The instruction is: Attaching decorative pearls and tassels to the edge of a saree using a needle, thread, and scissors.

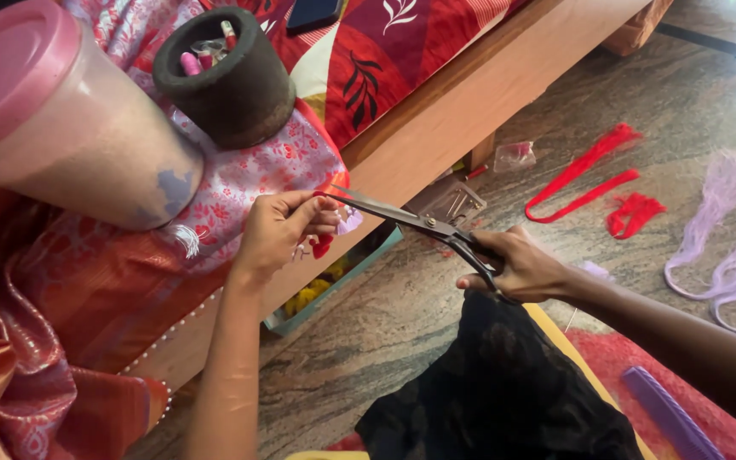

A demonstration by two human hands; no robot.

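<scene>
My left hand [278, 228] pinches a small tassel [324, 244] of red and pale lilac thread against the edge of a pink floral cloth [249, 175]. My right hand [517, 266] grips the handles of black scissors [411, 221]. Their blades are slightly apart and point left, with the tips right at the tassel by my left fingers.
A large pink-lidded container [53, 119] and a dark round pot [232, 72] with small items lie on the bed. A wooden bed rail [462, 102] runs diagonally. Red thread strips [594, 183], lilac thread bundles [726, 230], a purple comb [670, 417] and black fabric [496, 392] lie on the floor.
</scene>
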